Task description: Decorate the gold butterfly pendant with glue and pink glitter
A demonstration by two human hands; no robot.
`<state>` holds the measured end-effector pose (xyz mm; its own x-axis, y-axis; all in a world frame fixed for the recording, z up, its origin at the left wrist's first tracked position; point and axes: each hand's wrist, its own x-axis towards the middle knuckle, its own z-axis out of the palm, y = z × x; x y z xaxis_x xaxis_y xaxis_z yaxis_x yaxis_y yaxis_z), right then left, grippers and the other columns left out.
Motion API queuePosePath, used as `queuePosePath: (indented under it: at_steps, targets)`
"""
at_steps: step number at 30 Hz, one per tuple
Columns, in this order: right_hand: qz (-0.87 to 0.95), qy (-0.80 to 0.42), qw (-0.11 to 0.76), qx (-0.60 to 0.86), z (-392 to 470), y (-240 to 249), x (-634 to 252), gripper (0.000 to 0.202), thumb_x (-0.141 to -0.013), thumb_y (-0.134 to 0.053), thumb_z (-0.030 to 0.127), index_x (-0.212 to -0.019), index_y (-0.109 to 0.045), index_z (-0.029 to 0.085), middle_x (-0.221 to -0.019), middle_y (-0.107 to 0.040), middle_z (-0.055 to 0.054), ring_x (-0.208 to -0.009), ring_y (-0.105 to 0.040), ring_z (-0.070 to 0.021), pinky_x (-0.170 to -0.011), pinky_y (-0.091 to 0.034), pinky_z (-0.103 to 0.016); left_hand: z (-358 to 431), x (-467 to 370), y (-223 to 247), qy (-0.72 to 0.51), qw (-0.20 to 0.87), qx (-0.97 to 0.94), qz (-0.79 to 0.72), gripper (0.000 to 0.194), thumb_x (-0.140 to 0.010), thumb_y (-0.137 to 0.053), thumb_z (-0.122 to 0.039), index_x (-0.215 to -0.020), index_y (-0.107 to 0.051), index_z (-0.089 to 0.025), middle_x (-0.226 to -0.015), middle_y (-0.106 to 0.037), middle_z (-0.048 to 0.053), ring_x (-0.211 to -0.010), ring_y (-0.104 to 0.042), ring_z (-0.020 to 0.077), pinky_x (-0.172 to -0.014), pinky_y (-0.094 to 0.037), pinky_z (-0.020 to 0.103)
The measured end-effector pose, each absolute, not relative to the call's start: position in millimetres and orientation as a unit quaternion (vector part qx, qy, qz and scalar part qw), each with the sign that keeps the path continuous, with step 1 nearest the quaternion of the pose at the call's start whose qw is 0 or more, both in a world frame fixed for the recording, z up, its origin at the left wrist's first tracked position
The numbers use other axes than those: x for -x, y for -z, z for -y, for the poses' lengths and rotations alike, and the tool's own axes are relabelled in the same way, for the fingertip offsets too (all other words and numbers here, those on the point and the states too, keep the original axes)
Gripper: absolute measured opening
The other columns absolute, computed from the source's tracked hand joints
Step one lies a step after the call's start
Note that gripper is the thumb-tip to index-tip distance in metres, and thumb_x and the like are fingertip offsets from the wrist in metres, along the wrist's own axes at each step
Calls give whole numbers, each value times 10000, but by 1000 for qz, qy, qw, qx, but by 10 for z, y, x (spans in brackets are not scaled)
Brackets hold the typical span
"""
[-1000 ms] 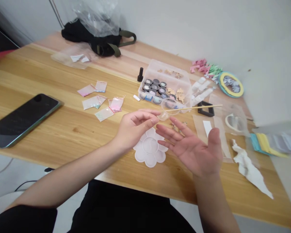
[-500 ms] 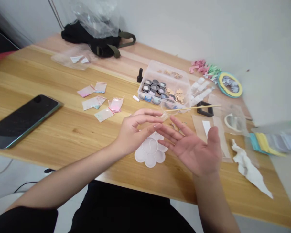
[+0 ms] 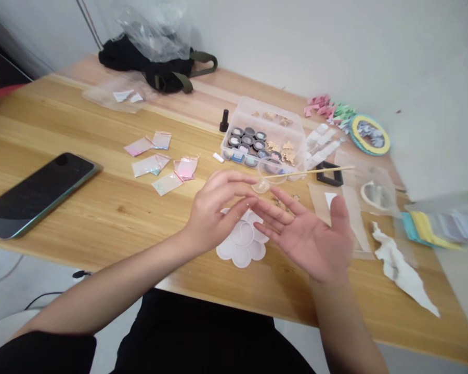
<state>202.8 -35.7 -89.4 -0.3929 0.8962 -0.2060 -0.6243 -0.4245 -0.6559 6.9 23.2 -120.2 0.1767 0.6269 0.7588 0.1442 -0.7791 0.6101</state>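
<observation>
My right hand (image 3: 312, 236) is turned palm up with its fingers stretched out and the thumb apart; nothing lies on the palm. My left hand (image 3: 218, 210) brings thumb and fingertips together against the tips of the right fingers. Anything between those left fingertips is too small to make out. Under both hands sits a white flower-shaped palette (image 3: 242, 254), partly covered by them. Just beyond the fingertips are a small clear cup (image 3: 260, 186) and a thin wooden stick (image 3: 315, 171). Small metallic pieces (image 3: 295, 198) show behind the right fingers.
A clear box (image 3: 234, 150) holds small round pots and gold pieces. Left of it are a black bottle (image 3: 224, 120), small glitter bags (image 3: 167, 183) and a phone (image 3: 39, 192). Rightward lie a black square frame (image 3: 329, 181), crumpled tissue (image 3: 401, 275) and a yellow-blue ring (image 3: 384, 140).
The left thumb and fingertips have drawn a little closer together at the right fingertips. My right hand has shifted slightly; the things on the table stay put.
</observation>
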Motion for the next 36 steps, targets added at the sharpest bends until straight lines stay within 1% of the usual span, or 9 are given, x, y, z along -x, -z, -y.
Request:
queuePosePath:
  at_steps: [4,8,12,15,19,25,29,33,36]
  targets:
    - [242,-787,491,286,350,890,-2034,822,-867,-277,861,-1303,-638,265,-1364,-683,-91,-1351,-571,-327,-1241,-201,-632,-232,-90,1190,-592,361,-647,-317,80,-888,-714,-267,-843,-731,-204,-1013,-754,52,-1001,-711,134,-941,-554,308]
    - [240,-779,501,291,355,890,-2030,787,-861,-311,860,-1304,-634,297,-1423,-645,-61,-1323,-589,-349,-1229,-204,-660,-222,-115,1188,-556,444,-617,-336,98,-837,-760,-302,-796,-762,-213,-1010,-777,60,-997,-731,163,-931,-577,341]
    - [244,-778,502,288,369,889,-2018,791,-857,-320,865,-1331,-615,304,-1422,-646,-64,-1304,-604,-337,-1238,-173,-657,-189,-131,1186,-530,451,-633,-340,23,-772,-793,-234,-764,-775,-223,-999,-789,50,-974,-739,168,-897,-587,335]
    - [247,-775,507,287,371,892,-2021,803,-852,-327,868,-1353,-599,303,-1414,-651,-69,-1285,-616,-327,-1242,-161,-652,-170,-129,1178,-517,439,-648,-347,32,-751,-792,-201,-753,-782,-231,-995,-787,53,-971,-736,175,-875,-586,336]
    - [258,-771,506,289,366,901,-2033,805,-850,-311,872,-1359,-588,313,-1429,-638,-73,-1275,-617,-332,-1233,-173,-660,-170,-110,1159,-518,424,-663,-335,10,-754,-780,-222,-763,-782,-226,-1012,-782,66,-988,-731,179,-905,-580,346]
    - [274,-762,498,309,378,897,-2034,803,-837,-293,886,-1354,-572,339,-1467,-601,-76,-1323,-573,-344,-1210,-220,-667,-169,-102,1139,-521,425,-665,-326,68,-732,-781,-214,-797,-787,-236,-1011,-777,65,-997,-720,187,-934,-559,376]
    - [278,-763,492,312,388,890,-2023,802,-832,-305,890,-1373,-550,349,-1479,-589,-72,-1358,-545,-343,-1200,-256,-648,-187,-117,1169,-508,475,-629,-347,37,-761,-772,-258,-755,-768,-221,-989,-780,63,-989,-719,189,-932,-556,385]
    - [284,-767,481,316,385,894,-2006,802,-833,-323,887,-1382,-539,343,-1501,-568,-78,-1363,-543,-348,-1193,-275,-640,-218,-131,1217,-491,553,-562,-371,173,-823,-730,-367,-769,-743,-203,-962,-790,61,-916,-733,174,-833,-586,352]
    - [292,-767,479,312,386,903,-1994,782,-836,-366,873,-1377,-551,339,-1479,-593,-73,-1361,-549,-340,-1186,-297,-627,-211,-145,1217,-478,593,-524,-382,187,-800,-745,-396,-764,-753,-212,-933,-797,50,-868,-732,161,-797,-586,331]
